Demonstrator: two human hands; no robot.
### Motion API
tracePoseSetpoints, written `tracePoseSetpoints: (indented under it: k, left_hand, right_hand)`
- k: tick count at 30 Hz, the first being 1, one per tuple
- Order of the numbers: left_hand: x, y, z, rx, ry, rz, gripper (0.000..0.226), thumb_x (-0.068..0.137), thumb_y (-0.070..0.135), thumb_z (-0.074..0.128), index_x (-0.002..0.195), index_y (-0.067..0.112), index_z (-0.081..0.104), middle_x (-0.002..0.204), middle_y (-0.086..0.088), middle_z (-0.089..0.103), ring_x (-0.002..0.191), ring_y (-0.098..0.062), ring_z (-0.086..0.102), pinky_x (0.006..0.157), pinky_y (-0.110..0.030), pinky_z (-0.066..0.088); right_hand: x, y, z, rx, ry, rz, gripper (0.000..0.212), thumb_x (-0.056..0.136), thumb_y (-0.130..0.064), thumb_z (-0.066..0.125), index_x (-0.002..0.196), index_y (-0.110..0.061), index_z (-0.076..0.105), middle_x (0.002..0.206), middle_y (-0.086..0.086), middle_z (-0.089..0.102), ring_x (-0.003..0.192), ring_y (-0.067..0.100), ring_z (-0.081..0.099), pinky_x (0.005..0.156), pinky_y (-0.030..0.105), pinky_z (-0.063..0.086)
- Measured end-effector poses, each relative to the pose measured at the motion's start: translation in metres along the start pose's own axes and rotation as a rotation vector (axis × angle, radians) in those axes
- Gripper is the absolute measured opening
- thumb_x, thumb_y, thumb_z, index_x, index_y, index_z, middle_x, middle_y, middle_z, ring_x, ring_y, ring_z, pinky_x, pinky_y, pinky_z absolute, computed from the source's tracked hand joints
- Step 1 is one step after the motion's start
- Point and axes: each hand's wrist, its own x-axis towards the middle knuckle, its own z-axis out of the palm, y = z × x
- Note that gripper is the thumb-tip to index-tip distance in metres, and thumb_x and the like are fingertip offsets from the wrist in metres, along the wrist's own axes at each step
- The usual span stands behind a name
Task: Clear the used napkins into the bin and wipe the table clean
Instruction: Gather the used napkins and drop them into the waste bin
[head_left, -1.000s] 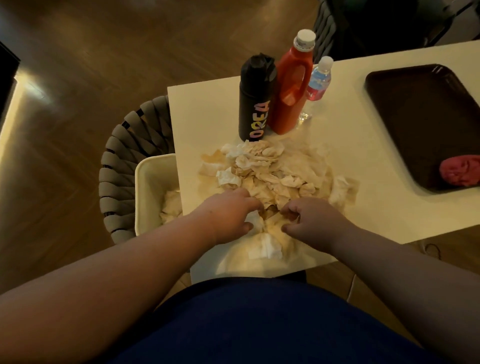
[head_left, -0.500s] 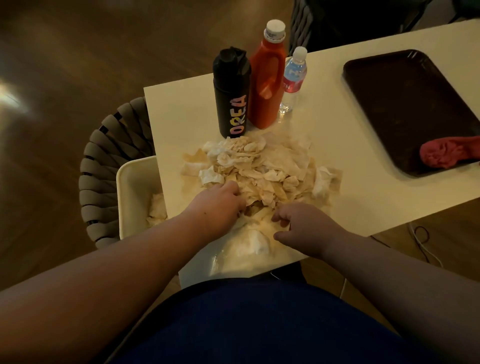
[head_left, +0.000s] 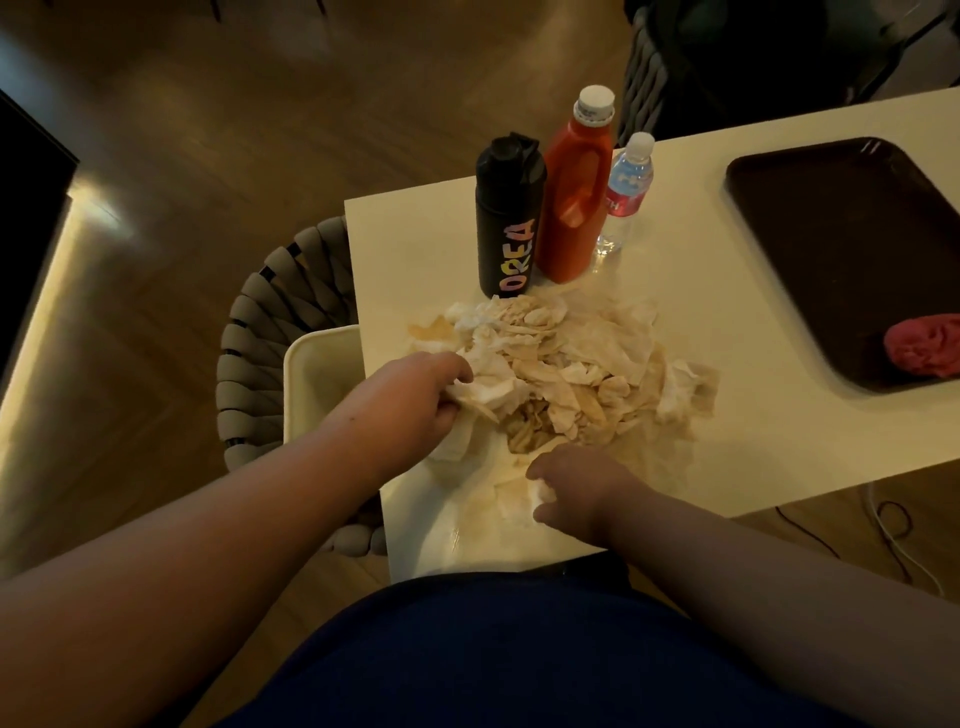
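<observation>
A woven chair (head_left: 270, 332) stands at the far left, with a cream bin (head_left: 311, 364) on its seat just beside the left edge of the pale surface (head_left: 753, 415). The left forearm crosses over the bin, and the left hand (head_left: 415, 400) grips crumpled sheets at the left side of the used napkins (head_left: 561, 364), fingers curled into the paper. The napkins lie in a stained heap at the middle of the surface's near end. Behind the heap a black flask (head_left: 506, 218) with coloured lettering touches its far edge, then an orange-red jug (head_left: 571, 208) and a small water bottle (head_left: 626, 192) stand close together. At the near side of the heap, apart from the left, the right hand (head_left: 576, 488) pinches a white scrap (head_left: 541, 492) with curled fingers. Farther right lies a dark brown tray (head_left: 831, 234) holding a red cloth (head_left: 924, 351) at its near corner.
</observation>
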Motion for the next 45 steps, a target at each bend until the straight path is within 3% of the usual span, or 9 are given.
tracePoseSetpoints:
  k: [8,12,17,19,22,26,33,41,45]
  left_hand:
    - [-0.005,-0.011,-0.002,-0.002,0.053,-0.017,0.024,0.096,0.018,0.063,0.118,0.026,0.069,0.105,0.009,0.059,0.091,-0.011,0.058,0.082,-0.023,0.051]
    - [-0.008,-0.015,-0.006,0.000,0.085,-0.019,0.021,0.095,0.018,0.064,0.112,0.026,0.071,0.100,0.011,0.058,0.085,-0.007,0.057,0.075,-0.018,0.046]
    - [-0.008,-0.016,-0.024,-0.008,0.155,-0.034,0.018,0.094,0.018,0.066,0.109,0.024,0.072,0.102,0.008,0.064,0.085,-0.009,0.061,0.081,-0.028,0.057]
    - [-0.008,-0.016,-0.032,-0.023,0.197,-0.047,0.018,0.095,0.018,0.066,0.111,0.024,0.072,0.104,0.008,0.064,0.087,-0.009,0.062,0.083,-0.028,0.057]
    - [-0.008,-0.019,-0.045,-0.043,0.258,-0.063,0.017,0.095,0.019,0.066,0.111,0.025,0.070,0.097,0.012,0.060,0.083,-0.005,0.059,0.074,-0.017,0.051]
    - [-0.007,-0.024,-0.057,-0.044,0.288,-0.075,0.017,0.095,0.019,0.065,0.111,0.023,0.070,0.095,0.011,0.065,0.081,-0.004,0.061,0.077,-0.025,0.058]
    - [-0.008,-0.037,-0.061,-0.039,0.295,-0.099,0.016,0.095,0.017,0.065,0.110,0.022,0.070,0.096,0.010,0.066,0.082,-0.006,0.063,0.078,-0.029,0.060]
    - [-0.025,-0.096,-0.034,-0.072,0.252,-0.382,0.010,0.095,0.017,0.066,0.099,0.026,0.064,0.085,0.007,0.063,0.075,-0.010,0.064,0.068,-0.029,0.061]
    - [-0.031,-0.122,-0.011,-0.090,0.237,-0.503,0.009,0.096,0.015,0.064,0.103,0.020,0.065,0.083,0.003,0.063,0.072,-0.013,0.063,0.056,-0.023,0.051]
  right_hand:
    - [0.008,-0.001,0.001,0.023,0.023,-0.001,0.034,0.094,-0.020,0.061,0.128,-0.027,0.062,0.128,-0.004,0.059,0.116,0.016,0.057,0.088,0.025,0.045]
    - [0.005,-0.006,-0.028,0.073,0.129,-0.025,0.029,0.093,-0.021,0.061,0.121,-0.027,0.066,0.118,-0.006,0.061,0.109,0.014,0.058,0.080,0.023,0.041]
    - [-0.005,-0.007,-0.091,0.153,0.292,-0.034,0.029,0.088,-0.021,0.064,0.117,-0.024,0.070,0.098,-0.009,0.059,0.089,0.008,0.054,0.065,0.018,0.039]
    - [-0.009,-0.005,-0.115,0.160,0.368,-0.035,0.029,0.088,-0.020,0.066,0.116,-0.023,0.071,0.098,-0.009,0.062,0.088,0.008,0.056,0.065,0.016,0.039]
    - [-0.016,-0.003,-0.146,0.174,0.467,-0.036,0.025,0.087,-0.019,0.069,0.111,-0.022,0.073,0.091,-0.008,0.065,0.084,0.010,0.059,0.062,0.016,0.038]
    - [-0.020,-0.004,-0.166,0.244,0.570,-0.041,0.018,0.086,-0.018,0.072,0.103,-0.023,0.072,0.081,-0.011,0.063,0.077,0.007,0.058,0.059,0.018,0.036]
    - [-0.022,-0.008,-0.166,0.264,0.591,-0.046,0.016,0.086,-0.017,0.072,0.101,-0.023,0.071,0.079,-0.009,0.063,0.075,0.008,0.059,0.059,0.020,0.038]
    - [-0.025,-0.016,-0.161,0.270,0.573,-0.060,0.018,0.085,-0.017,0.073,0.102,-0.024,0.071,0.078,-0.008,0.064,0.072,0.007,0.059,0.058,0.019,0.038]
    - [-0.025,-0.019,-0.158,0.272,0.562,-0.053,0.018,0.086,-0.018,0.073,0.104,-0.023,0.071,0.079,-0.008,0.064,0.072,0.007,0.060,0.057,0.017,0.038]
